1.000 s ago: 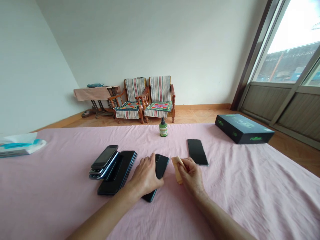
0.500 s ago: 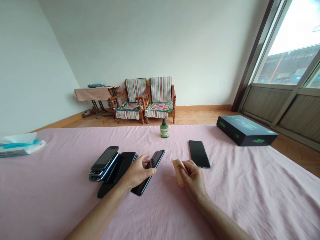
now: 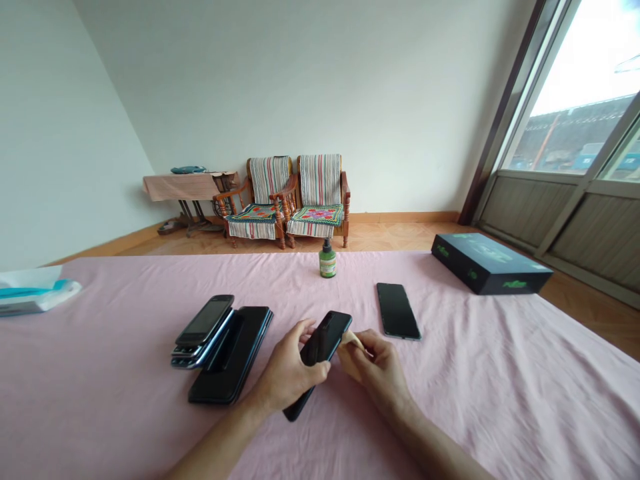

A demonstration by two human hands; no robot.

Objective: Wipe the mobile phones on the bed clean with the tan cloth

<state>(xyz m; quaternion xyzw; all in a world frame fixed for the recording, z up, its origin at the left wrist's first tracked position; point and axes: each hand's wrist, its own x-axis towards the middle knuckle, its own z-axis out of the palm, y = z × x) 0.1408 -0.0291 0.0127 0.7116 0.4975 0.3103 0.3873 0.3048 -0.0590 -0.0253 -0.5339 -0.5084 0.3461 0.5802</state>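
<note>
A black phone (image 3: 326, 339) is gripped by its edges in my left hand (image 3: 290, 370), tilted above the pink cloth. My right hand (image 3: 383, 370) pinches a folded cream cloth (image 3: 351, 359), which meets the phone's right edge near its upper end. Left of my left hand lie large dark phones or tablets (image 3: 220, 383), overlapping, with a stack of smaller phones (image 3: 206, 321) leaning on them. Another black phone (image 3: 399, 311) lies flat beyond my right hand.
A green bottle with a black top (image 3: 327, 260) stands near the far edge of the pink cloth (image 3: 125, 320). A black box (image 3: 490, 263) sits at the far right, a white and blue packet (image 3: 40, 293) at the far left.
My left hand has moved right and nearer with the phone, whose face now shows more. The cream cloth in my right hand, apart from the phone before, now meets its edge.
</note>
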